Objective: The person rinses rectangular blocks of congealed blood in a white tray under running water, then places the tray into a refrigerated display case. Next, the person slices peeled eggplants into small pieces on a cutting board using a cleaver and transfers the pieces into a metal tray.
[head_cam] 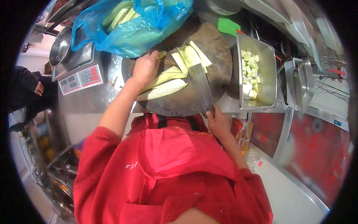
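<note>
My right hand (219, 123) grips the handle of a cleaver (200, 86), whose broad blade lies over a round wooden chopping block (221, 47). The blade's far end meets several pale green strips (193, 56) of peeled vegetable, probably eggplant. Longer cut pieces (165, 89) rest on the block's left side, partly behind my left forearm. At the block's upper left edge, my left hand (146, 67) is beside a blue plastic bag (139, 39). A small green piece (161, 54) shows at its fingertips; whether they pinch it is unclear. Inside the bag are more peeled vegetables (120, 15).
Right of the block stands a deep steel pan (261, 96) with pale cubes (251, 67). A green brush-like tool (229, 26) lies behind it. On the left, a digital scale (81, 79) bears a steel bowl (60, 44). A dark-clothed person (30, 92) is at the far left.
</note>
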A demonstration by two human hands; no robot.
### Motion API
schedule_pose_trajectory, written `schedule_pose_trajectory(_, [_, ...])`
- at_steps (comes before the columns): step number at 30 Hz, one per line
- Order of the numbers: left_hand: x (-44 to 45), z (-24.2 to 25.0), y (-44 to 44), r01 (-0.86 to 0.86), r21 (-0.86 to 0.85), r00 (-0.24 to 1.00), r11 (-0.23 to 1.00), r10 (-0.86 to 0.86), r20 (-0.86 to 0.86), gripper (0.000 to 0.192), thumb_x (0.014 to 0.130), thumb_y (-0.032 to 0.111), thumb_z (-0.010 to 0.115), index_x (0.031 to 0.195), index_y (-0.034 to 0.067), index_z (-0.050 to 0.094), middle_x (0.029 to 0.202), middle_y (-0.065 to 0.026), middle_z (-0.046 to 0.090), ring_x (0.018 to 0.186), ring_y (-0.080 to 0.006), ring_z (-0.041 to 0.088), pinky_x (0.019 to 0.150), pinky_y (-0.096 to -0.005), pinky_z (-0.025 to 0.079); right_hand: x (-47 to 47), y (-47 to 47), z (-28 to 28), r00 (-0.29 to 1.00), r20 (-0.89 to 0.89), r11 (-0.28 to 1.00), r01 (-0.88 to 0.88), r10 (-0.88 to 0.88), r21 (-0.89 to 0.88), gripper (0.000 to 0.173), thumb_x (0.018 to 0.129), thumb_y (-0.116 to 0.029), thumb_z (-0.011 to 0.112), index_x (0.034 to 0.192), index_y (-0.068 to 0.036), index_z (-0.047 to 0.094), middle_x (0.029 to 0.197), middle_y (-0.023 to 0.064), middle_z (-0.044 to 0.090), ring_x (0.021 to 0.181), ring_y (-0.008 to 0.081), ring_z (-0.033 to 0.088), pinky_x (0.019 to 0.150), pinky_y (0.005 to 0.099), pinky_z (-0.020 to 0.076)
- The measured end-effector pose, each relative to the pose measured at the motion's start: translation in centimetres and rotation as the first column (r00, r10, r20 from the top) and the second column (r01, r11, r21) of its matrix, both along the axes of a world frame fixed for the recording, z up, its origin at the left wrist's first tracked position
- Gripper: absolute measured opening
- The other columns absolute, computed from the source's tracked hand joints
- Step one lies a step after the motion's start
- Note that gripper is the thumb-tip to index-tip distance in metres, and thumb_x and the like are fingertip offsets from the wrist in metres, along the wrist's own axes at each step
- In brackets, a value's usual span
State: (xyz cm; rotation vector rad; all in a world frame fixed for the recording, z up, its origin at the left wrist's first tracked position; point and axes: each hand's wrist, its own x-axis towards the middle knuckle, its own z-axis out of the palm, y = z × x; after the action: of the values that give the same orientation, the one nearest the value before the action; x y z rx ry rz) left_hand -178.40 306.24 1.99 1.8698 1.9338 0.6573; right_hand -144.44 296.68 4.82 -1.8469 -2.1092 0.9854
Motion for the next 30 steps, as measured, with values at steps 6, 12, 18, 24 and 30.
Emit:
schedule_pose_trajectory(6, [2.7,-0.5,-5.1,0.326,0.046,0.943,0.944,-0.328,0.055,0.091,0.075,0.029,0.086,0.148,0.002,0.040,0.139,-0.0239,0.048,0.124,-0.0437,0.047,0.110,-0.0477,0.041,0.2,0.1,0.1,0.999,0.036,0.995,0.018,-0.014,-0.098,0.043,0.097,-0.026,0.063,0.129,0.001,0.055,0.098,0.0296,0.070,0.093,0.0487,0.067,0.079,0.0536,0.0531])
schedule_pose_trajectory(12, [5.7,-1.1,-6.7,0.140,0.005,0.988,0.990,-0.140,0.068,0.090,0.073,0.019,0.085,0.148,0.001,0.039,0.132,-0.0246,0.050,0.118,-0.0443,0.050,0.103,-0.0484,0.045,-0.2,-0.1,0.4,0.999,-0.051,1.000,-0.012,0.012,-0.006,0.039,0.098,-0.022,0.061,0.130,-0.002,0.054,0.093,0.0300,0.068,0.088,0.0500,0.066,0.075,0.0555,0.0510])
schedule_pose_trajectory(18, [5.0,-0.3,-8.0,0.068,-0.041,0.997,0.997,-0.067,0.036,0.093,0.072,0.023,0.087,0.147,-0.001,0.038,0.134,-0.0247,0.050,0.119,-0.0441,0.050,0.105,-0.0481,0.044,-2.1,-0.7,3.0,0.987,-0.159,0.999,-0.006,0.012,0.037,0.033,0.099,-0.022,0.058,0.128,-0.005,0.055,0.092,0.0301,0.068,0.086,0.0498,0.066,0.074,0.0567,0.0506])
schedule_pose_trajectory(24, [3.6,-0.4,-9.6,0.052,0.004,0.998,0.999,-0.052,0.040,0.078,0.075,0.020,0.081,0.140,-0.003,0.047,0.124,-0.0217,0.055,0.114,-0.0408,0.053,0.101,-0.0463,0.046,-5.2,-0.7,5.2,0.991,0.032,0.992,-0.129,0.129,-0.018,0.033,0.099,-0.023,0.060,0.122,-0.001,0.055,0.088,0.0270,0.070,0.083,0.0488,0.067,0.071,0.0538,0.0524])
schedule_pose_trajectory(30, [4.2,-1.4,-10.2,0.037,0.027,0.995,0.999,-0.039,0.094,0.071,0.078,0.015,0.078,0.140,-0.004,0.049,0.120,-0.0226,0.055,0.109,-0.0408,0.053,0.097,-0.0461,0.048,-7.8,-0.1,0.9,0.983,0.118,0.982,-0.126,0.143,-0.138,0.034,0.100,-0.023,0.057,0.124,0.001,0.054,0.088,0.0299,0.068,0.083,0.0525,0.064,0.072,0.0587,0.0503])
